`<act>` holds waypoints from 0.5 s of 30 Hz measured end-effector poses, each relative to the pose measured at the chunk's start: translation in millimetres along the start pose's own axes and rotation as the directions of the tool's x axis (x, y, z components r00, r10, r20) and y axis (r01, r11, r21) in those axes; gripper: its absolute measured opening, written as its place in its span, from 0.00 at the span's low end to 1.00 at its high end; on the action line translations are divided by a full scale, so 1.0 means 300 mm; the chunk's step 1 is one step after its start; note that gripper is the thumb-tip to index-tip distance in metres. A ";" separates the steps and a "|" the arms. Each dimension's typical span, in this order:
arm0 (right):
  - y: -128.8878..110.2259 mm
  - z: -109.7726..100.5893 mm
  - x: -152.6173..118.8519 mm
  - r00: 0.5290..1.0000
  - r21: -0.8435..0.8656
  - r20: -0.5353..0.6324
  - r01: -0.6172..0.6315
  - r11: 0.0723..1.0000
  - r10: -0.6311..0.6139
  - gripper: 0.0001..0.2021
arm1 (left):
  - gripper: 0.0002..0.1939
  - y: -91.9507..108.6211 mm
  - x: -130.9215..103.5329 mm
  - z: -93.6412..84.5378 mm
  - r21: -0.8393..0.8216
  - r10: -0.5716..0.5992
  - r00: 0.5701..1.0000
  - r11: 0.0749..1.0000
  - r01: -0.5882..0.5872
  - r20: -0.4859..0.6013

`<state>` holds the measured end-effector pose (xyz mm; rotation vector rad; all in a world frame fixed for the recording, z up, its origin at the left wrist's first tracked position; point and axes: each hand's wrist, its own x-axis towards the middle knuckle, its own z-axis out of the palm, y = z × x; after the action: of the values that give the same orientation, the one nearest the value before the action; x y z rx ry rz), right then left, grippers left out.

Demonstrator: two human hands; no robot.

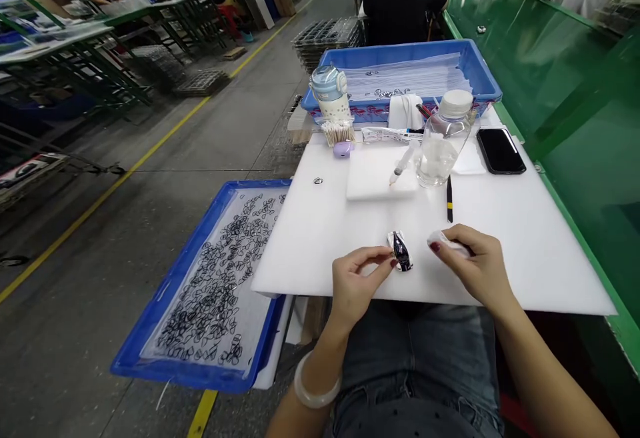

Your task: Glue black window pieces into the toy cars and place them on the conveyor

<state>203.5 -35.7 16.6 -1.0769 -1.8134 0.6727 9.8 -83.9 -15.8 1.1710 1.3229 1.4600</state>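
Note:
My left hand (361,279) has thumb and forefinger pinched on the left edge of a small glossy black-and-white part (401,251), held just over the white work surface. What exactly the part is cannot be made out. A crumpled piece of white cloth or tissue (447,241) sits in the closed fingers of my right hand (477,261), a short way to the right of the part. Beyond the hands lie a white foam pad (373,175) with a syringe (401,166) on it, and black tweezers (449,199) with a yellow band. One tiny dark ring-shaped piece (318,181) rests toward the left.
A clear bottle of liquid (443,145), a phone (501,150), cotton swabs (337,133) and a blue-lidded cup (331,91) stand at the back. Behind them is a blue bin (483,75). Many small dark loops fill a blue tray (187,261), lower left. A green panel (565,78) borders the right.

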 end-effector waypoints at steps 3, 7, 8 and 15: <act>0.040 0.025 -0.016 0.986 -0.005 0.110 -0.128 0.992 0.128 0.05 | 0.05 -0.017 -0.003 0.018 0.437 0.340 0.939 0.840 -0.323 0.041; 0.065 0.049 -0.022 0.973 -0.079 0.183 -0.125 0.989 0.138 0.07 | 0.06 -0.041 -0.007 0.050 0.591 0.483 0.861 0.651 -0.476 0.161; 0.066 0.052 -0.021 0.971 -0.108 0.199 -0.112 0.988 0.132 0.07 | 0.06 -0.045 -0.008 0.054 0.599 0.481 0.859 0.640 -0.480 0.174; 0.068 0.060 -0.024 0.959 -0.289 0.267 -0.010 0.957 0.090 0.07 | 0.10 -0.042 -0.002 0.041 0.566 0.359 0.928 0.746 -0.350 0.101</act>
<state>197.2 -32.4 -10.6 -1.2720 -2.1819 0.6298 21.7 -80.2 -28.2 1.9020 1.6877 1.3518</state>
